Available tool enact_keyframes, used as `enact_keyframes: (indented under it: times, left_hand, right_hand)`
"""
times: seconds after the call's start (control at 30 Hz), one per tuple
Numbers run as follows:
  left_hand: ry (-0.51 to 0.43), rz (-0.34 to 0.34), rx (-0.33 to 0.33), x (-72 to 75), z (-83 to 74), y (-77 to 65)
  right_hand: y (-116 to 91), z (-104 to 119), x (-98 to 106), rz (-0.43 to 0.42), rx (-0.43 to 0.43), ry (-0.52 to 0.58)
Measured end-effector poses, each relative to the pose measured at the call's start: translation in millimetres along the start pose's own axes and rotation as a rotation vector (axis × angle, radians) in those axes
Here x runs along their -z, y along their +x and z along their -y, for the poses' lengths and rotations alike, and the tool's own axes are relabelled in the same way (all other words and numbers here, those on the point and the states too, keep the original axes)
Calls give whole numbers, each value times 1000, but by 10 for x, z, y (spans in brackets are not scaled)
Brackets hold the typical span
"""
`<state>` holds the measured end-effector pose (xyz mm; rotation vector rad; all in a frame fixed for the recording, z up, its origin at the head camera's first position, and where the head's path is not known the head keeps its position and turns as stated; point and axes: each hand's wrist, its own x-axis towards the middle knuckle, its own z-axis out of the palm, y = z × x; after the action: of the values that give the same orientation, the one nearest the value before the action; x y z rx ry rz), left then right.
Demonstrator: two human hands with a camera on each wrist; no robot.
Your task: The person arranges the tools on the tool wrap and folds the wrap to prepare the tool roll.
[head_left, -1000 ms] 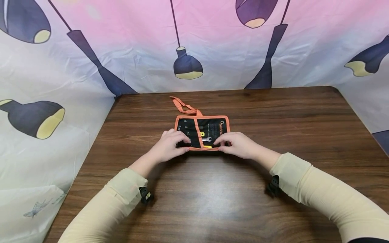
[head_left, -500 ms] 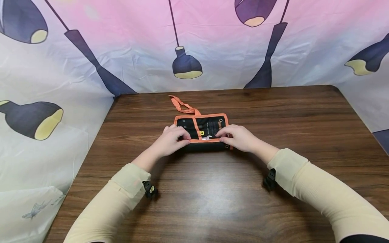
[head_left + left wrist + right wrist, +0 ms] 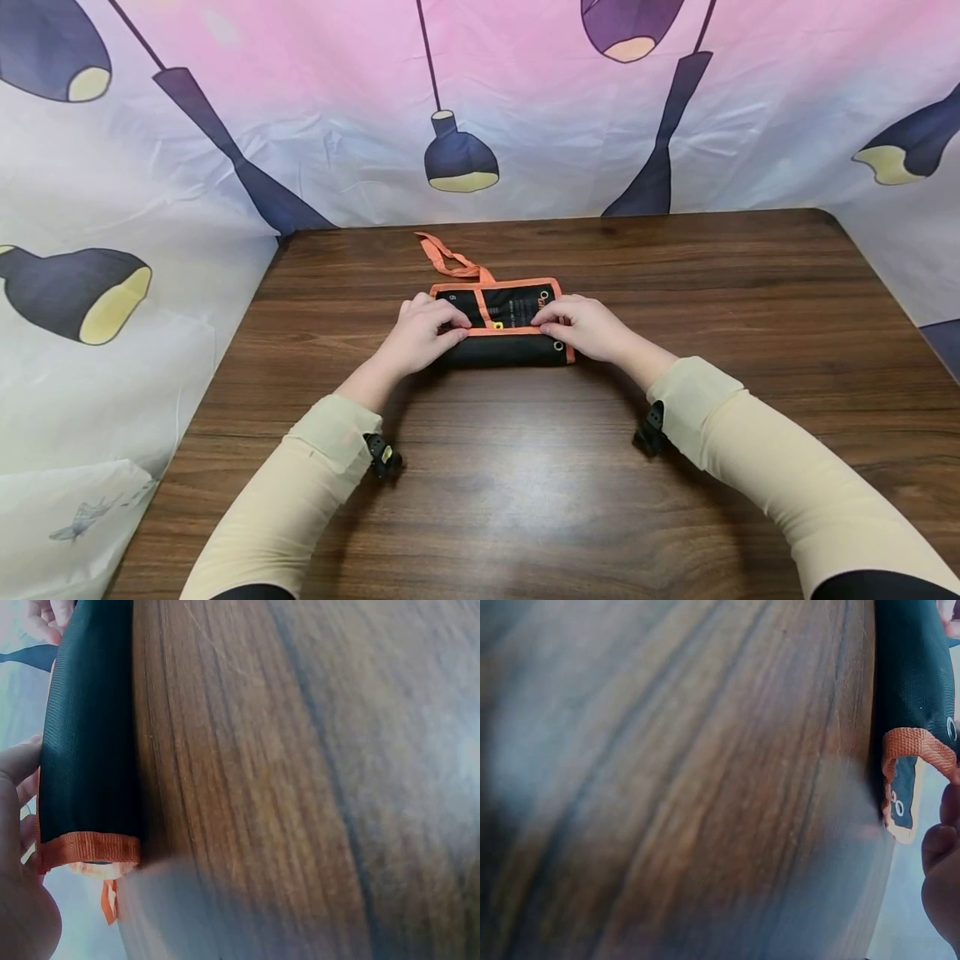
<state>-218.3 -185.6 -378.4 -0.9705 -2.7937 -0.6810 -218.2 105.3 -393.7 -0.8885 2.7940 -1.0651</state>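
Note:
A black tool roll [image 3: 502, 350] with orange trim lies partly rolled up on the table, its near part folded over toward the far side. On the left, my left hand [image 3: 423, 335] pinches the folded orange edge between thumb and fingers. My right hand [image 3: 588, 329] pinches the same edge near its right end. Between the hands, a small yellow piece [image 3: 498, 326] shows in the pocket; the rest of the contents is hidden. The left wrist view shows the rolled black fabric [image 3: 94, 735] beside my thumb. In the right wrist view the orange-trimmed end [image 3: 919, 742] shows layers inside.
An orange tie strap [image 3: 450, 257] trails from the roll's far edge toward the back left. Brown wood-grain table [image 3: 525, 467] surrounds the roll. A printed cloth backdrop [image 3: 360, 150] hangs behind the table and along its sides.
The folded edge has moved away from me over the flat panel, covering the wrench and most printed numbers. Both hands have moved slightly forward with it, and the rolled part is larger.

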Motion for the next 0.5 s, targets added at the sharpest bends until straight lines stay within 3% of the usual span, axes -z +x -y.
enact_keyframes:
  times: [0.27,0.5]
  left_hand:
    - [-36,20,-4,37,34,-41]
    - [15,69,-3,44,33,-93]
  right_hand:
    - [18,17,19,25,-32,12]
    - [22,15,18,35,-21,12]
